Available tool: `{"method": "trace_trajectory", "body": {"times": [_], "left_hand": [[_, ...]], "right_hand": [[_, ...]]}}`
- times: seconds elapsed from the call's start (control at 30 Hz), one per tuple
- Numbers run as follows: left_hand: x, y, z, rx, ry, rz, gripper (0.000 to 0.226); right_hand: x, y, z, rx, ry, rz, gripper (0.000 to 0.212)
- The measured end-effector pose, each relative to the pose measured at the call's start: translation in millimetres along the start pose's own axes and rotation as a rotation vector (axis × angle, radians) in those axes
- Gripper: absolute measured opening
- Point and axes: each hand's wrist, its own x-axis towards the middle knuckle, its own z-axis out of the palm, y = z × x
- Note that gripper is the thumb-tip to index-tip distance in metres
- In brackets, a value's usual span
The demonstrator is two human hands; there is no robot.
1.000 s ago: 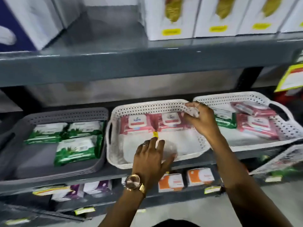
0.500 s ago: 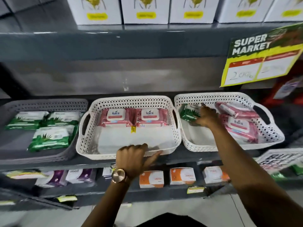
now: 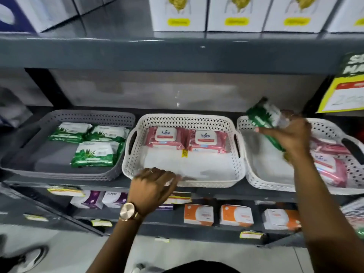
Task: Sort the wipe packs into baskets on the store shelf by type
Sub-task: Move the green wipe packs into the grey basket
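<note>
Three baskets stand side by side on the middle shelf. The grey basket at the left holds three green wipe packs. Two pink wipe packs lie at the back of the middle white basket. The right white basket holds several pink packs on its right side. My right hand grips a green wipe pack, lifted and tilted above the right basket's back left corner. My left hand rests on the front rim of the middle basket, fingers curled over it.
The shelf above carries white boxes close over the baskets. A yellow price sign hangs at the right. The lower shelf holds orange and white boxes and purple packs. A shoe shows on the floor at the bottom left.
My right hand moved from the middle basket into the right one, took hold of the green pack there and lifted it out. My left hand stayed at the middle basket's front rim.
</note>
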Motion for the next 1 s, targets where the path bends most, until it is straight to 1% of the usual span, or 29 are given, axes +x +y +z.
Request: {"method": "trace_trajectory", "body": {"times": [0.03,0.07,0.13,0.17,0.2,0.27,0.33,0.4,0.47,0.53,0.6,0.7,0.77,0.83,0.9,1.0], "left_hand": [[-8,-18,-10,0.029,0.037,-0.011,0.029],[-16,-35,-19,0.055,0.067,-0.023,0.026],[-32,-73,-37,0.112,0.095,-0.063,0.021],[-41,-90,-44,0.133,0.091,-0.095,0.020],[-49,-110,-53,0.155,0.081,-0.140,0.023],[-67,-143,-66,0.188,0.063,-0.247,0.033],[-80,-167,-76,0.197,0.063,-0.311,0.037],[-94,-193,-87,0.223,0.074,-0.312,0.035],[-107,-219,-97,0.240,0.079,-0.289,0.032],[-118,-243,-106,0.251,0.070,-0.294,0.031],[-125,-263,-113,0.243,0.058,-0.280,0.030],[-130,-274,-114,0.209,-0.004,-0.258,0.034],[-131,-271,-110,0.210,-0.040,-0.279,0.036],[-132,-271,-108,0.211,-0.053,-0.298,0.035],[-133,-273,-107,0.194,-0.056,-0.312,0.034],[-134,-271,-105,0.167,-0.060,-0.343,0.037]], "right_hand": [[-4,-19,2,0.044,-0.005,-0.024,0.057],[-8,-37,5,0.062,-0.021,-0.078,0.053],[-19,-77,18,0.024,-0.037,-0.253,0.059],[-27,-95,28,0.023,-0.033,-0.305,0.064],[-36,-116,44,0.054,-0.065,-0.333,0.069],[-59,-152,83,0.078,-0.145,-0.383,0.078],[-82,-181,124,0.073,-0.227,-0.482,0.078],[-110,-212,169,0.141,-0.351,-0.517,0.077],[-139,-240,208,0.131,-0.461,-0.528,0.086],[-168,-262,247,0.049,-0.530,-0.556,0.096],[-196,-284,284,-0.069,-0.580,-0.593,0.103],[-228,-313,336,-0.182,-0.677,-0.651,0.104],[-242,-329,364,-0.295,-0.727,-0.668,0.102],[-257,-340,387,-0.454,-0.740,-0.721,0.099],[-269,-343,405,-0.572,-0.710,-0.801,0.093],[-276,-339,417,-0.609,-0.701,-0.827,0.094]]}}
